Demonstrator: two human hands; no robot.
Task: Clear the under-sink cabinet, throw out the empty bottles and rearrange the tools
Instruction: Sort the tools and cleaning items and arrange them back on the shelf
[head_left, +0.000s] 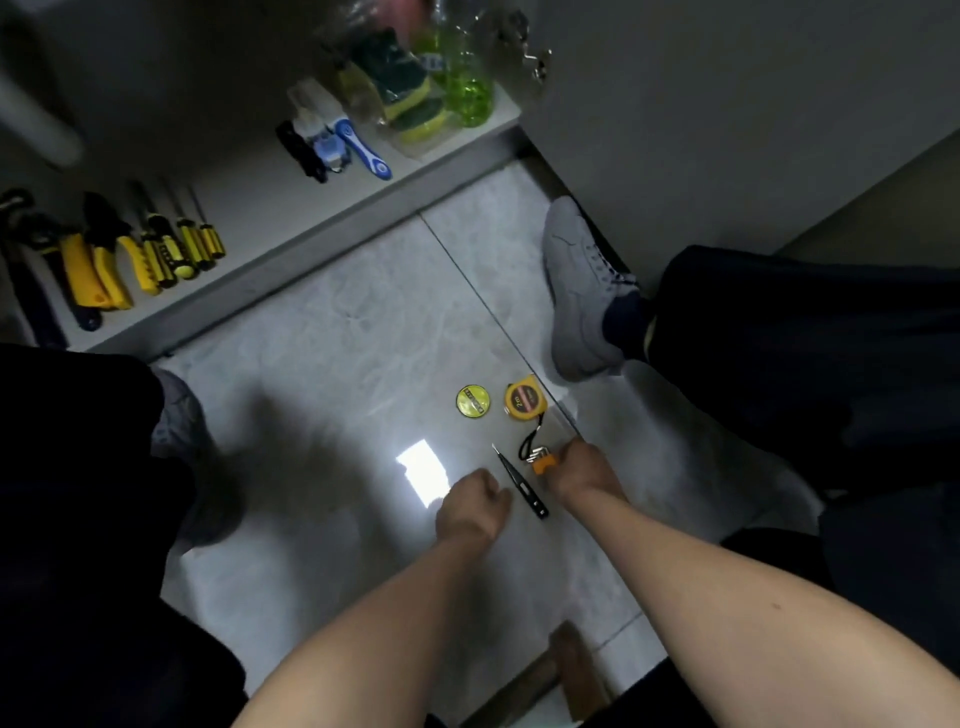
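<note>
On the grey floor tiles lie a round yellow tin (472, 400), a yellow tape measure (523, 398), a thin black tester pen (521, 481) and an orange hex key set (542, 460). My right hand (584, 467) is closed around the orange hex key set. My left hand (471, 506) rests just left of the tester pen with its fingers curled under; I cannot see anything in it. The cabinet shelf (291, 208) holds a row of yellow-handled screwdrivers and pliers (140, 254) at the left, and green bottles (465, 78) with sponges at the back right.
A blue-handled tool and small white items (337, 143) lie mid-shelf. A dark wrench (31, 260) lies at the far left. My grey shoes (576, 291) and dark trouser legs flank the floor items. The open cabinet door (701, 130) stands at right. A wooden stool (566, 670) is below.
</note>
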